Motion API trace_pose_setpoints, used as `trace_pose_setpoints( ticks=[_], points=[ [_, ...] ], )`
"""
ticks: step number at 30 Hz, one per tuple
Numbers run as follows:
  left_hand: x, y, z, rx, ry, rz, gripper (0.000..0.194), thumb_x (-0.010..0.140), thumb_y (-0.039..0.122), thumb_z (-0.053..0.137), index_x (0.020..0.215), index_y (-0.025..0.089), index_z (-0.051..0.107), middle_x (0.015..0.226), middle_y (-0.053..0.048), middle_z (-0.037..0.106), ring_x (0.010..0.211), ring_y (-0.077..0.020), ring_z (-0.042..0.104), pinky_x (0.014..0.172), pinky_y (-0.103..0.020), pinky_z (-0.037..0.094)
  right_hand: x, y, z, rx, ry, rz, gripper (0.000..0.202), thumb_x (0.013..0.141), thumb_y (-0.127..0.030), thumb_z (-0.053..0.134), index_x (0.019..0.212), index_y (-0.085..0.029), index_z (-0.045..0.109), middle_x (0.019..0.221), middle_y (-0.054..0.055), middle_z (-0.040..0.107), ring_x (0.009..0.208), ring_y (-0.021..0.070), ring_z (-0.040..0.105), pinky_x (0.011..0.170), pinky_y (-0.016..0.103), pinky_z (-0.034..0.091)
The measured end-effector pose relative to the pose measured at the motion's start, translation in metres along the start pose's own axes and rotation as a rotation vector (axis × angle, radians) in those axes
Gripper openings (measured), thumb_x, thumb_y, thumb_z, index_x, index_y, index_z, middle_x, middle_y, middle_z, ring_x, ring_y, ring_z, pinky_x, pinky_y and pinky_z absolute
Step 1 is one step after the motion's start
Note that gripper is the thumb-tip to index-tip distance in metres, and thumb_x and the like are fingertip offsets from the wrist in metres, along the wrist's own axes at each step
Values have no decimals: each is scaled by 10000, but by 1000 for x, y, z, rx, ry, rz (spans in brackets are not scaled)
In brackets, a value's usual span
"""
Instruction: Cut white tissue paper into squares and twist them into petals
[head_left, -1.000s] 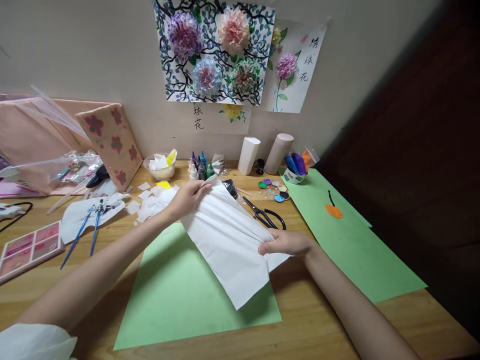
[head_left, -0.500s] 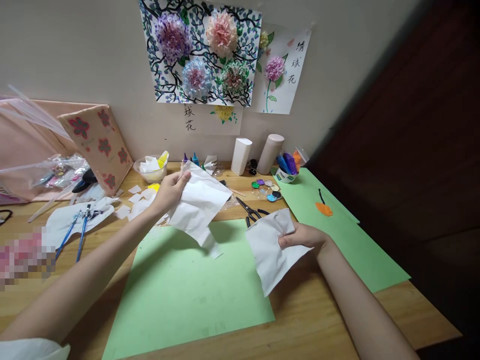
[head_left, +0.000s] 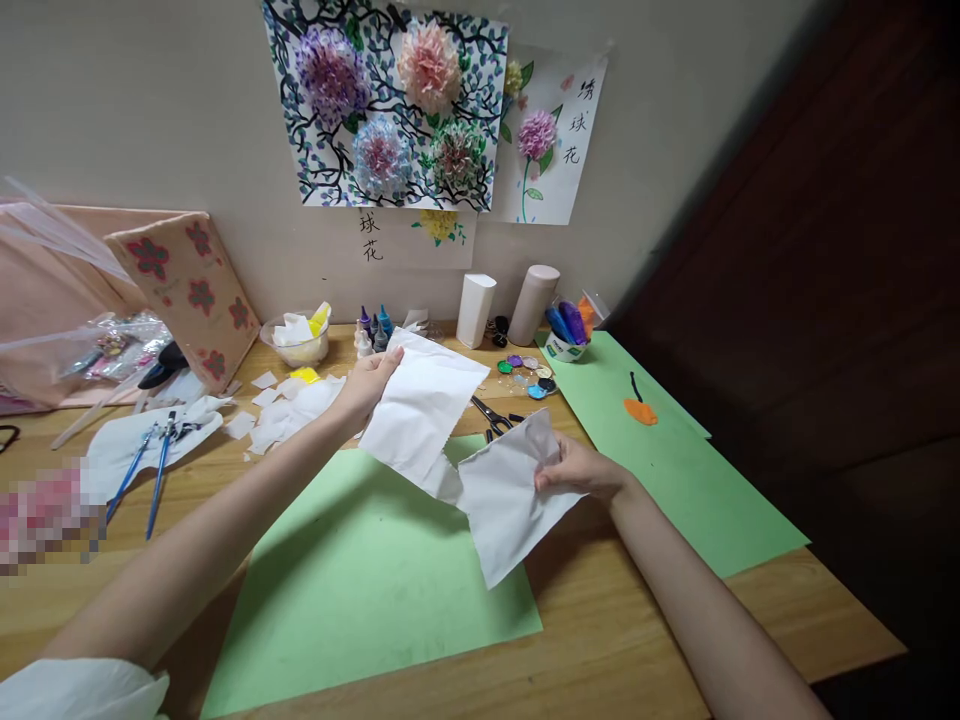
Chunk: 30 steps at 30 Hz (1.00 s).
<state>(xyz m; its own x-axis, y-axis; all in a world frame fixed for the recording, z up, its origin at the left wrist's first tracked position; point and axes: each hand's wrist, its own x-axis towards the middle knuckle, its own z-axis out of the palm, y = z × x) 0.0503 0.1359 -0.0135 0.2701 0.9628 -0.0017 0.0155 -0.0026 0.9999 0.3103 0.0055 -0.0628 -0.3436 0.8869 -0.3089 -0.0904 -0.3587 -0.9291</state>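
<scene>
My left hand [head_left: 373,388] pinches the upper left corner of a white tissue sheet [head_left: 424,395], which hangs in the air above the green paper [head_left: 375,580]. A second white tissue sheet [head_left: 502,500] is gripped at its right side between the thumb and fingers of my right hand [head_left: 574,468]. The right sheet meets and partly covers the lower strip of the left one; whether they are joined there I cannot tell. Just behind the right sheet lie black-handled scissors [head_left: 495,415] on the wooden table.
Torn white paper pieces [head_left: 289,415] and a clear bowl [head_left: 300,350] lie at the back left. Two blue brushes [head_left: 159,480] rest further left. Small paint bottles [head_left: 381,325], round paint pots [head_left: 536,390] and a white tub [head_left: 564,347] line the back. More green paper [head_left: 697,490] lies at right.
Both hands have come closer together, bringing the sheets from apart to overlapping. The left sheet shifted right and the right sheet shifted left. The camera view moved slightly.
</scene>
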Motion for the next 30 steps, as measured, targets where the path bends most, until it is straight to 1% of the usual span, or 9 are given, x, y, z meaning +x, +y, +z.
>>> trace_pose_setpoints(
  ticks=[3,5,11,18,22,24,26,28,30],
  points=[
    [-1,-2,5,-35,-91,-62,487,622,622,637,685,148,545,565,3,571,500,-126,513,471,-225,388,3,-3,18,-10,-54,-117,597,529,-235,824,1083,-154,618,902,52,675,802,171,624,728,278,496],
    [-2,-4,10,-56,-114,-60,488,620,619,639,700,148,539,583,7,565,512,-118,506,474,-216,382,7,-2,34,-65,-104,-140,542,617,-248,775,1124,-166,603,954,57,675,862,175,617,780,293,489],
    [1,-8,14,123,-101,98,468,695,611,562,624,157,470,558,24,488,502,-91,427,447,-195,316,18,11,73,-288,-109,-155,212,667,-309,723,784,-134,698,777,30,686,717,159,616,672,266,484],
    [12,16,-42,294,289,330,397,798,498,477,589,164,434,547,26,426,494,-82,346,441,-203,265,6,14,72,-455,-272,-207,97,665,-222,701,692,-130,716,675,30,645,641,140,593,554,217,443],
    [-26,-7,-67,469,164,176,411,791,526,468,590,166,453,532,22,450,498,-105,377,447,-218,286,7,-11,74,-329,-131,-237,210,675,-336,712,726,-132,701,688,44,657,600,144,596,527,222,450],
    [-51,-31,-69,547,39,90,422,816,520,425,594,164,474,546,10,482,525,-126,422,477,-231,326,23,-39,83,-394,-43,-399,253,773,-377,607,765,-142,703,749,64,675,654,160,614,578,242,468],
    [-70,-53,-67,583,-65,80,378,855,459,386,658,163,512,615,-11,554,576,-145,484,538,-246,371,56,-73,101,-558,-70,-585,250,803,-333,555,891,-152,704,958,96,685,875,219,624,750,302,478],
    [-80,-69,-66,689,-105,151,329,880,385,367,702,168,540,703,-37,613,654,-162,539,622,-260,391,105,-106,126,-754,-22,-699,219,783,-214,545,936,-164,693,1028,87,677,965,236,605,839,338,453],
    [-84,-77,-67,854,-149,230,329,906,346,321,747,175,553,723,-46,625,661,-162,552,634,-262,375,164,-131,154,-972,173,-755,332,758,-73,484,1030,-140,664,1102,93,648,1047,222,570,927,330,403]
  ],
)
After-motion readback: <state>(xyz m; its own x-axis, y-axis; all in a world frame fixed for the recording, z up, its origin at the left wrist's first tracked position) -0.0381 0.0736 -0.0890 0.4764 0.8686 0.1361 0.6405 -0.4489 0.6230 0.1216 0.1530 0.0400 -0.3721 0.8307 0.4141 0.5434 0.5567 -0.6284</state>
